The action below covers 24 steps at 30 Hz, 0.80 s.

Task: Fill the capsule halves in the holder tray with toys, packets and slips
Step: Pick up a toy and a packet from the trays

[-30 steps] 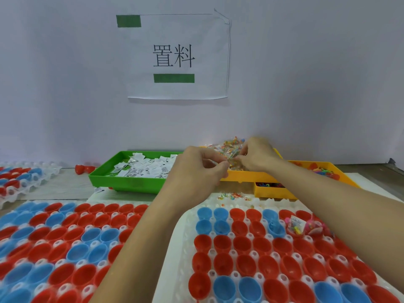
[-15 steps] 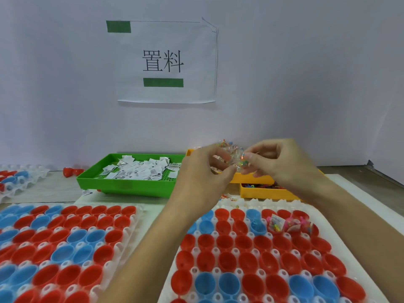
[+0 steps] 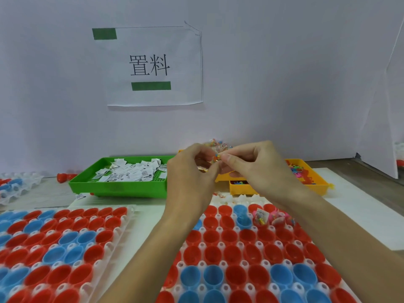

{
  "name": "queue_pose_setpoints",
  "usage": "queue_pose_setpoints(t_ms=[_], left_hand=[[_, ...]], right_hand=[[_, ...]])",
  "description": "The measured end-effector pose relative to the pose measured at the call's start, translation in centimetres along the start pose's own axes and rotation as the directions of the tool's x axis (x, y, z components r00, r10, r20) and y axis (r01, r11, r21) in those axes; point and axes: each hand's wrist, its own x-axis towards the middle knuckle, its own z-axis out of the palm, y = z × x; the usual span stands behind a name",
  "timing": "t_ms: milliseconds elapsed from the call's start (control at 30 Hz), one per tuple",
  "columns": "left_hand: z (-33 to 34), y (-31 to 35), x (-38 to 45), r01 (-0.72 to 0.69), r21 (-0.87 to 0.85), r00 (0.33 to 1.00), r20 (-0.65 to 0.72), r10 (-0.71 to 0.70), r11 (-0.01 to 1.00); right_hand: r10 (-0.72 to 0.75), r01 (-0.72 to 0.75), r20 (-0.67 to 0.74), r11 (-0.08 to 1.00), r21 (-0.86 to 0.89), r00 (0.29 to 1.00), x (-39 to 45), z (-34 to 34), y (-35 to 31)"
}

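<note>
Both hands meet above the far edge of the right holder tray (image 3: 244, 199). My left hand (image 3: 192, 178) and my right hand (image 3: 251, 165) pinch small clear packets of coloured beads (image 3: 216, 157) between fingertips; more packets show behind the fingers. The tray holds red and blue capsule halves (image 3: 236, 254). Near its far right, a few halves hold a packet (image 3: 261, 216) and pink toys (image 3: 278, 218). A green bin (image 3: 122, 189) holds white paper slips (image 3: 131, 173). Two yellow bins (image 3: 314, 182) lie behind my hands, one with coloured toys (image 3: 299, 173).
A second tray of red and blue capsule halves (image 3: 54, 243) lies at the left, a third (image 3: 13, 186) at the far left edge. Loose red halves (image 3: 64, 177) sit beside the green bin. A white wall with a paper sign (image 3: 150, 66) closes the back.
My hands have come back from the yellow bin toward me with packets pinched between them, and the view has shifted so the trays sit further right.
</note>
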Motion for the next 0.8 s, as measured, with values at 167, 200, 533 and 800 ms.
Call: queue_pose_setpoints(t_ms=[167, 200, 533, 800], left_hand=[[0.0, -0.2, -0.1, 0.013, -0.019, 0.999, 0.045, -0.012, 1.0], [0.0, -0.2, -0.1, 0.013, -0.023, 0.998, 0.063, -0.012, 1.0], [0.3, -0.5, -0.3, -0.007, -0.047, 0.964, 0.266, 0.019, 0.999], [0.4, -0.9, -0.3, 0.066, -0.015, 0.948, 0.313, -0.058, 0.998]], right_hand=[[-0.015, 0.015, 0.015, 1.0, 0.0, 1.0, -0.1, -0.2, 0.3], [-0.003, 0.003, 0.016, 1.0, 0.016, 1.0, -0.1, -0.2, 0.4], [-0.006, 0.025, 0.124, 0.989, -0.147, 0.992, 0.3, -1.5, 0.6], [0.018, 0.008, 0.161, 0.987, -0.16, 0.987, 0.6, -2.1, 1.2]])
